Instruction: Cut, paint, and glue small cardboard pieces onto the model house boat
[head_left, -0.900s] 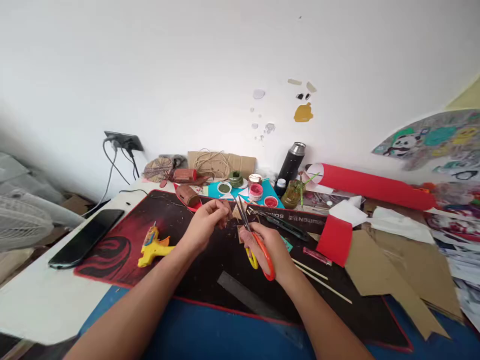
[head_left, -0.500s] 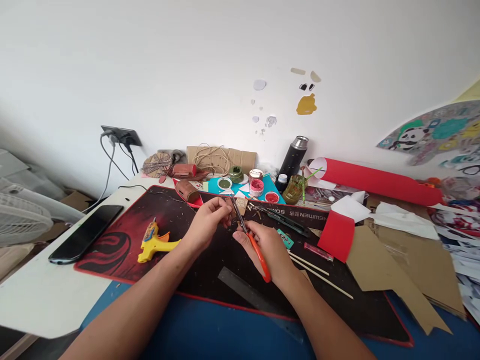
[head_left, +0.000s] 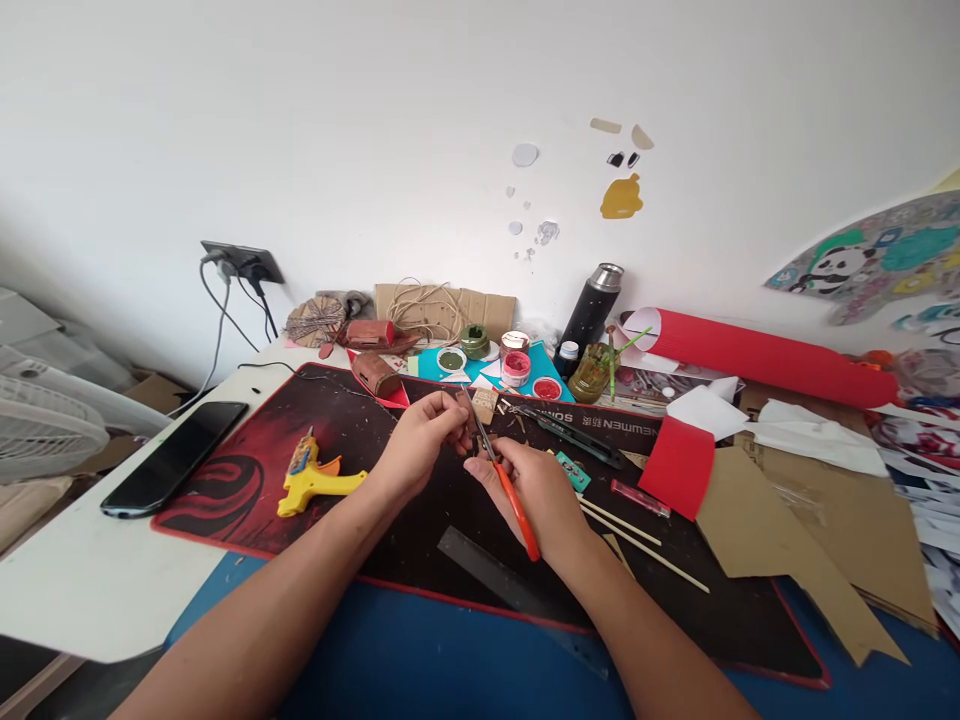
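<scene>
Orange-handled scissors (head_left: pixel 517 510) are in my right hand (head_left: pixel 536 490), its fingers wrapped round the handles and the blades pointing up and away from me. Close to the blades, my left hand (head_left: pixel 427 435) is closed in a pinch on a small brownish piece, mostly hidden by the fingers. I cannot tell whether the blades touch it. Both hands are above the black and red desk mat (head_left: pixel 405 540). Beyond the fingertips lies a small printed cardboard scrap (head_left: pixel 485 402), with a dark utility knife (head_left: pixel 574 440) to its right.
Left on the mat is a yellow glue gun (head_left: pixel 319 485); a phone (head_left: pixel 176 455) lies beside the mat. A clear ruler (head_left: pixel 487 570) is near the front. Paint jars (head_left: pixel 515 368), a black flask (head_left: pixel 592 310) and a red paper roll (head_left: pixel 765 355) line the wall. Cardboard (head_left: pixel 757 520) covers the right.
The view has shifted slightly. Both hands keep nearly the same positions, with the scissors still beside the left fingertips.
</scene>
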